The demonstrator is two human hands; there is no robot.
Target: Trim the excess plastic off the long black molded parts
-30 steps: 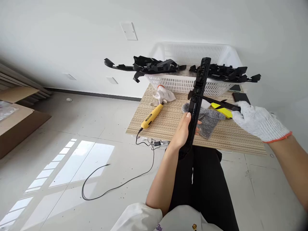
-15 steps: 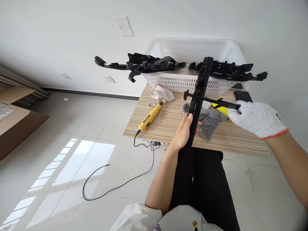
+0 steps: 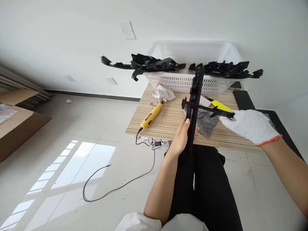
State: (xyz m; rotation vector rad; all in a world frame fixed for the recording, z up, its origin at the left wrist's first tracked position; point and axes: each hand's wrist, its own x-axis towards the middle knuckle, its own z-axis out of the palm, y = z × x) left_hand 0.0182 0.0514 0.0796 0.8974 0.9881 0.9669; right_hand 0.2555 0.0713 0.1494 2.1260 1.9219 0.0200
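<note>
Grey cloth [image 3: 207,125] partly behind long black part [image 3: 192,116], cardboard box [image 3: 25,130] cropped at left

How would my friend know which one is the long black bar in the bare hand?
Look for the big white basket on the wooden table. In front of it, the bare left hand holds the long black bar. Unlike the black parts lying across the basket, it is held up, crossed by a thinner black piece in the gloved right hand.

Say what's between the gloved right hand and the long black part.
Head view: a black caliper spans from the right hand to the long black part; grey cloth lies on the table below.
</note>
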